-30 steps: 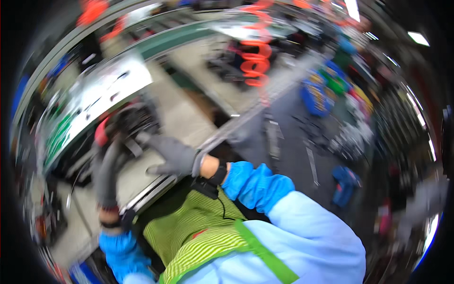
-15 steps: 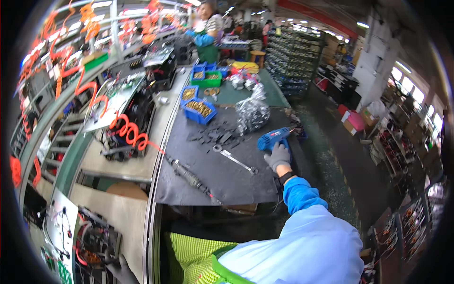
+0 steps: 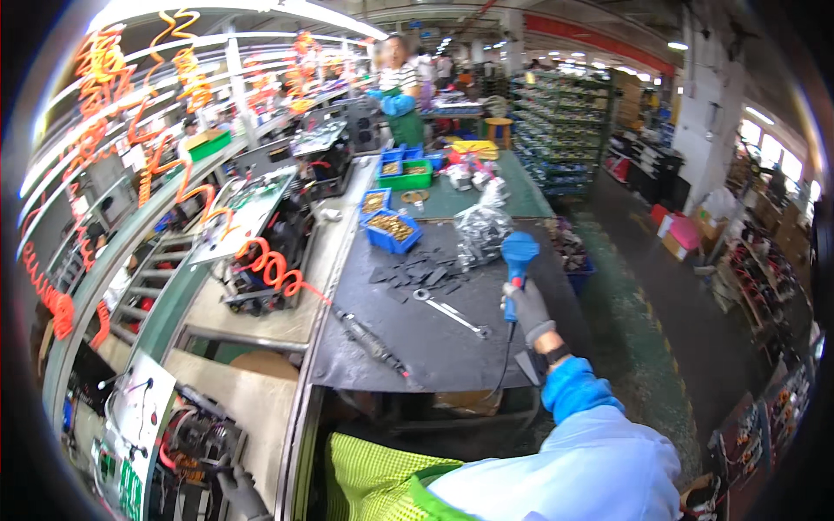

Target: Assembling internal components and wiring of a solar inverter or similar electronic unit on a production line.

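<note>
1. Bright indoor light comes from above; the long strip light [image 3: 321, 10] at upper left burns out to white.
2. The windows [image 3: 764, 143] at right also glare, their panes nearly featureless.
3. The aisle floor [image 3: 643, 291] is much dimmer, and the space under the bench falls into deep shadow.
4. Crinkled clear plastic bags [image 3: 482, 234] and the combination wrench [image 3: 452, 313] catch bright highlights; the black bench mat [image 3: 434, 366] shows only a dull sheen.
5. The blue heat gun [image 3: 521, 247] and right gloved hand [image 3: 528, 308] read clearly — the distant parts rack [image 3: 560, 130] is softer.
6. Fisheye distortion bends straight edges toward the rim — the corners go black, with coloured flare along both sides.
</note>
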`<state>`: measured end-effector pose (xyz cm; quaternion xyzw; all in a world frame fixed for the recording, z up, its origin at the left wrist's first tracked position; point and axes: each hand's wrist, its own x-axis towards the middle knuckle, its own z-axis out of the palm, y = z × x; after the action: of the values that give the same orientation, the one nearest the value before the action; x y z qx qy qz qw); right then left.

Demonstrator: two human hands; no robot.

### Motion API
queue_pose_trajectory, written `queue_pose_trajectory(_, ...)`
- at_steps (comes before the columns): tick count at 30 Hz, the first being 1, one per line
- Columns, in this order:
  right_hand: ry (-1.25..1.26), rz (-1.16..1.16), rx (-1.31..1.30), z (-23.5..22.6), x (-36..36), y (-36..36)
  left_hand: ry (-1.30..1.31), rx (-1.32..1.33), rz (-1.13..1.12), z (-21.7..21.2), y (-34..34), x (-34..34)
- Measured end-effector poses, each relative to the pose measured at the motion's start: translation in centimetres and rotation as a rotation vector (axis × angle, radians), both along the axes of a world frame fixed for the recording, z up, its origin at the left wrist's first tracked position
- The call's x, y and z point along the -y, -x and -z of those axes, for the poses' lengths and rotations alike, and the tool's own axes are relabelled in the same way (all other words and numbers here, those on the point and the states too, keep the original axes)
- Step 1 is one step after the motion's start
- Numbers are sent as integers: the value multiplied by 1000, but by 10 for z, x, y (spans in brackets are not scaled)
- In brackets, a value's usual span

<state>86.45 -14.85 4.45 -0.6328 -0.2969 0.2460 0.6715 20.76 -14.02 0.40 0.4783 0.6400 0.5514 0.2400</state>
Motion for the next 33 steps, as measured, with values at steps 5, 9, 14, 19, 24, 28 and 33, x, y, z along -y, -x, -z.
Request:
queue_pose_trajectory(5,-347,-683,-41,-60,9,96,-174,64,-32,17,-2,-5)
queue_pose_trajectory(9,-297,-1099,-159,-59,1,188,-119,6,-208,42,5,27)
queue_pose_trajectory(14,-174,-1609,-560,-25,6,280,-37,62,-162,69,30,53)
queue_pose_trajectory(19,34,-1734,-549,-7,18,322,-96,130,-193,78,37,54)
queue_pose_trajectory(24,183,-1876,-574,-4,17,332,-104,109,-200,77,34,52)
queue_pose_trajectory(28,206,-1870,-694,-2,22,333,-95,81,-194,79,37,54)
queue_pose_trajectory(33,187,-1877,-710,3,26,332,-122,73,-220,80,35,53)
